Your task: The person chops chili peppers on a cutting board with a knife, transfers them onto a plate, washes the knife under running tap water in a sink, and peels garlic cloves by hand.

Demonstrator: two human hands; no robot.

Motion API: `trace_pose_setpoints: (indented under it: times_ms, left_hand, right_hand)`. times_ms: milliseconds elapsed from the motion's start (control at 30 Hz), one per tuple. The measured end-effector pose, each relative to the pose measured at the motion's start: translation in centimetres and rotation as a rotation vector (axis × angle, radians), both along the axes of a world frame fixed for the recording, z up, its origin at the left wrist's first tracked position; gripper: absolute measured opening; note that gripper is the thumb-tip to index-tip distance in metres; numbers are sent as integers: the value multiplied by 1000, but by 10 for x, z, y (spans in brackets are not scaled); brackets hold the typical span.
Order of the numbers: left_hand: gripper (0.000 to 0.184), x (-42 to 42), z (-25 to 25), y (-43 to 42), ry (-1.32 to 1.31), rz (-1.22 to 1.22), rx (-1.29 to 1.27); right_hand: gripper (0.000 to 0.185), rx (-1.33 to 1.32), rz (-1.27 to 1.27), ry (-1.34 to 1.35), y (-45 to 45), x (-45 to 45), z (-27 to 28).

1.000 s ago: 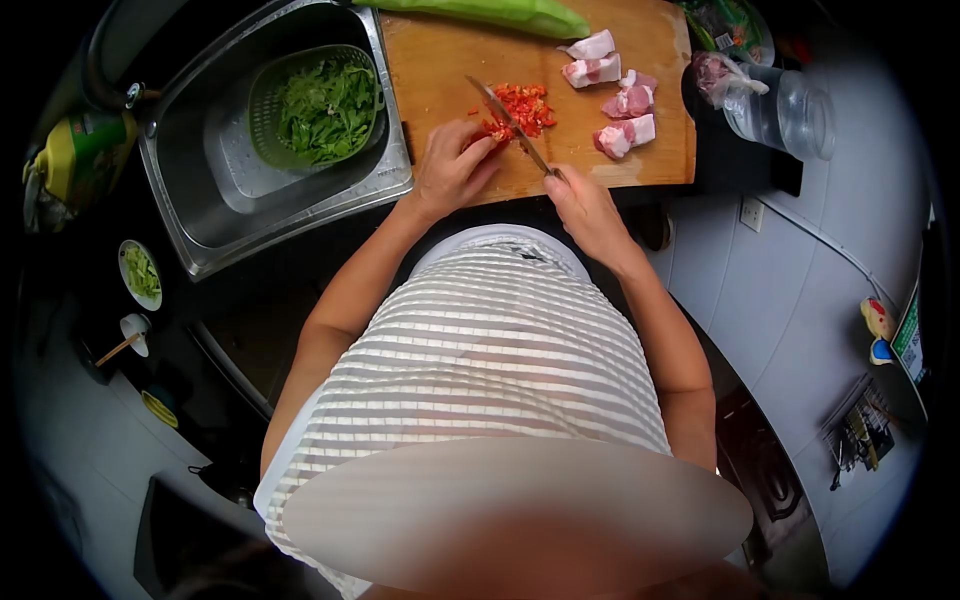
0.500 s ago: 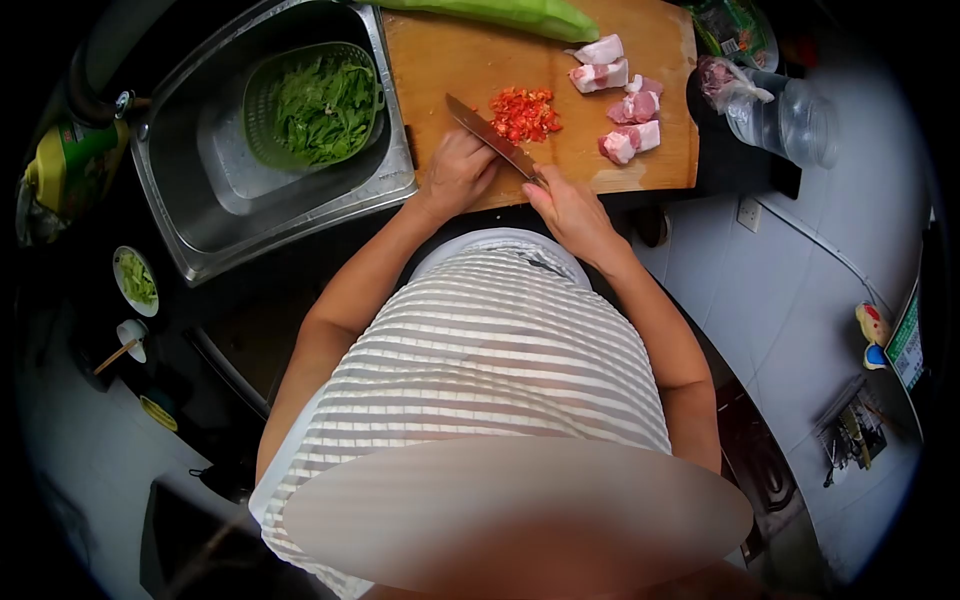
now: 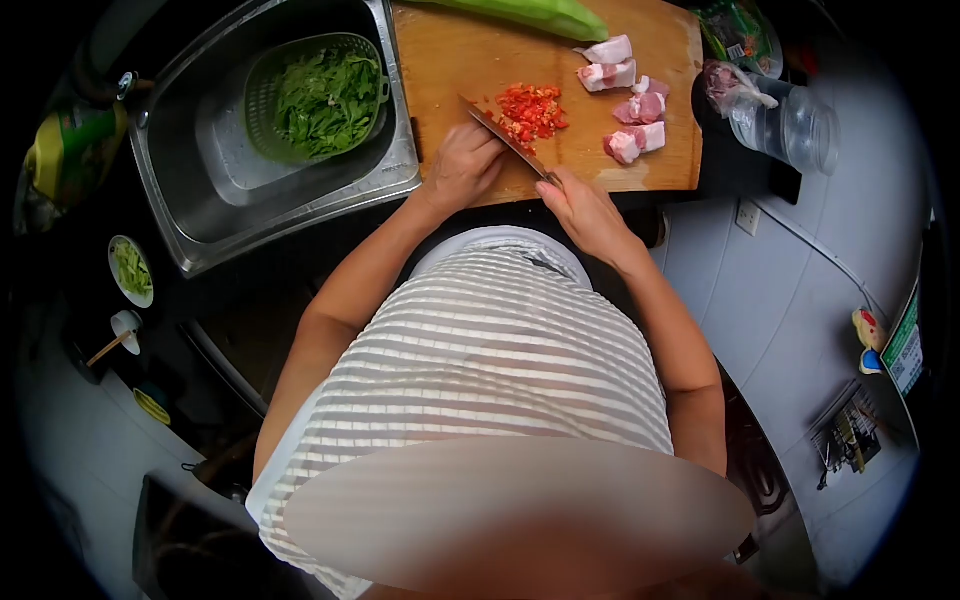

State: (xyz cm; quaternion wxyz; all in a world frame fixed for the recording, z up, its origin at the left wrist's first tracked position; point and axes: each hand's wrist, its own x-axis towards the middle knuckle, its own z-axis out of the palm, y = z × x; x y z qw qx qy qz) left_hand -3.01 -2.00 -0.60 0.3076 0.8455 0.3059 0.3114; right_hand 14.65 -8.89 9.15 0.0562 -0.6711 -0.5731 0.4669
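Note:
A kitchen knife (image 3: 506, 136) lies slantwise over the near part of the wooden cutting board (image 3: 440, 60). My right hand (image 3: 588, 212) is closed round its handle. Close against the near side of the blade is my left hand (image 3: 464, 166), its fingers bent and drawn together; the fingertips are hidden, so I cannot tell what they hold. A heap of chopped red chili (image 3: 532, 112) sits just beyond the blade. To its right lie several chunks of raw pork (image 3: 640, 108). A pale green gourd (image 3: 530, 12) rests along the board's far edge.
Left of the board is a steel sink (image 3: 222, 215) holding a green colander (image 3: 262, 110) of leafy greens. A small bowl of cut greens (image 3: 131, 270) stands farther left. A clear plastic container (image 3: 795, 120) and a bagged item (image 3: 725, 85) are beyond the board's right edge.
The view has shifted slightly. The knife has turned a little, its blade closer to the chili heap, and my right hand sits slightly farther right and nearer to me.

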Motion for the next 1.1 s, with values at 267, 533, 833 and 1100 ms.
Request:
trace_pose_setpoints:
  times_ms: [267, 533, 833, 1100]
  left_hand:
    - [23, 3, -7, -1, -24, 11, 4]
    - [19, 0, 2, -2, 18, 20, 64]
    - [25, 1, 0, -3, -134, 28, 5]
    - [27, -11, 6, -11, -53, 103, 15]
  right_hand:
    - [34, -195, -248, 197, 4, 16, 0]
    - [37, 15, -52, 67, -8, 3, 2]
    - [34, -291, -385, 359, 2, 16, -10]
    - [41, -72, -145, 127, -18, -1, 16]
